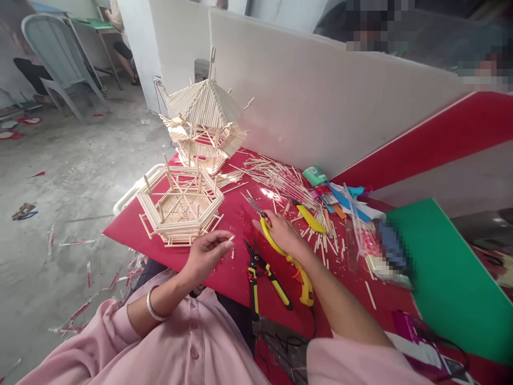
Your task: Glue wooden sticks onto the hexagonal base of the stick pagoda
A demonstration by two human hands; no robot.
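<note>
My left hand (209, 251) is closed in a pinch above the red tabletop's front part. A short pale stick (232, 253) shows at its fingertips. My right hand (282, 233) is wrapped round a yellow-handled tool (267, 235) with slim metal jaws pointing away to the left; whether these are scissors or pliers I cannot tell. Left of my hands sits a hexagonal stick frame (180, 208) with a woven-looking floor. Black-and-yellow pliers (262, 272) lie with handles spread between my forearms. A yellow glue gun (305, 283) rests beside my right forearm.
A pagoda-like stick model (208, 112) stands behind the frame, near the wall. Loose sticks (280, 179) and a yellow utility knife (310, 218) lie behind my right hand. A green board (465, 278) is at right. A chair (56, 53) and people are beyond.
</note>
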